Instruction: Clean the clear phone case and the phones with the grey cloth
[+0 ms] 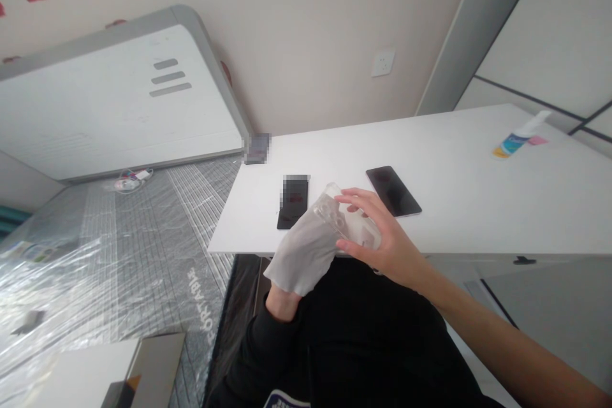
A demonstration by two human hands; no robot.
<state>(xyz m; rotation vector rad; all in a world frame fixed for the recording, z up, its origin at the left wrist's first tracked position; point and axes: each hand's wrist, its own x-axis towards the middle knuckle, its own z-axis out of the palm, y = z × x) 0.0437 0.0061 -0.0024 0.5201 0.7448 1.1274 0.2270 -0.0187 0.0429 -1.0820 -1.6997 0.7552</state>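
A white cloth (302, 256) is draped over my left hand (283, 303), so only the wrist shows and the fingers are hidden under it. The cloth lies against one end of a clear phone case (354, 227), which has round camera rings. My right hand (385, 239) grips the case by its edges, thumb on the near side and fingers on the far side. Both hands are over the near edge of the white table (459, 185). Beyond them, a dark phone (294, 204) lies to the left and a dark-screened tablet (393, 190) to the right.
At the table's right end stands a spray bottle (519, 138) beside a pink piece (539, 140). A dark, blurred-out item (258, 148) sits at the far left corner. A whiteboard (109, 108) leans left of the table; below it, plastic sheeting covers the floor near a box (157, 363).
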